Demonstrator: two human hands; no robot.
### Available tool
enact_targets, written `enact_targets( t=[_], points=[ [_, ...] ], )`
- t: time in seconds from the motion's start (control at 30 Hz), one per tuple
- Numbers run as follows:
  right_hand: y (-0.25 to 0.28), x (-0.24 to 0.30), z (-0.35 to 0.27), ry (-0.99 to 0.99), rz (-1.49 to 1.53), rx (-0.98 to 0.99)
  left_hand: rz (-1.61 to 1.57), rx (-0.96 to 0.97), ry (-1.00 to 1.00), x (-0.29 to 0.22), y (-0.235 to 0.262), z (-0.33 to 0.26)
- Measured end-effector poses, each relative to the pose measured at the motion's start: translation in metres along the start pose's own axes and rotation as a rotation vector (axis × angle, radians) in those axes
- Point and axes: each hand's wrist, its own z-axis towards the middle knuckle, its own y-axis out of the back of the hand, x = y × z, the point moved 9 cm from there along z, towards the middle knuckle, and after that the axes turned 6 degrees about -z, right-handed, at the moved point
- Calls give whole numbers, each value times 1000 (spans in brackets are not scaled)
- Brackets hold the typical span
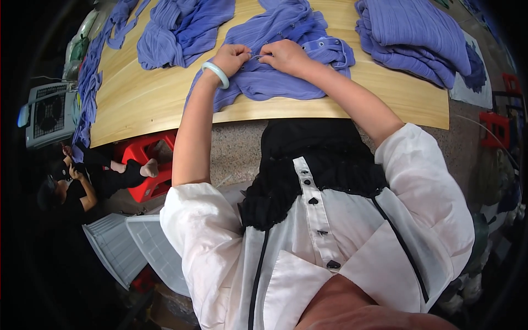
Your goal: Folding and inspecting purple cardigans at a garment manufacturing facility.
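Observation:
A bluish-purple crinkled garment (280, 82) lies spread near the front edge of the wooden table, with small dark fasteners and eyelets showing on it. Above its middle my left hand (232, 59), with a pale bangle at the wrist, is closed in a pinch. My right hand (286, 56) pinches just beside it, fingertips only a little apart from the left ones. A thin pale cord (254, 57) runs between the two pinches, over the garment. Whether it is part of the garment I cannot tell.
A folded pile of the same purple cloth (418, 38) sits at right, another garment (179, 33) at back left. More cloth hangs over the table's (132, 104) left edge. Red stools (144, 184), grey plastic baskets (110, 247) and a seated person (82, 181) are at lower left.

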Motion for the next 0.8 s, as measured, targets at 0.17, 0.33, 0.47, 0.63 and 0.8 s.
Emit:
enact_targets(
  t=[0.17, 0.33, 0.47, 0.63, 0.8],
  points=[
    [25, 4, -12, 30, -264, 4, 152, -21, -10, -4, 4, 1],
    [36, -5, -16, -23, -229, 48, 269, -23, -16, -7, 4, 5],
    [31, -15, -13, -10, -96, 23, 337, -96, -81, -32, -4, 14],
    [30, -23, -11, -37, -33, -17, 381, -132, -121, -51, -18, 18],
    [39, -24, -11, -66, 19, -109, 239, -129, -110, -41, -16, 24]
  ],
)
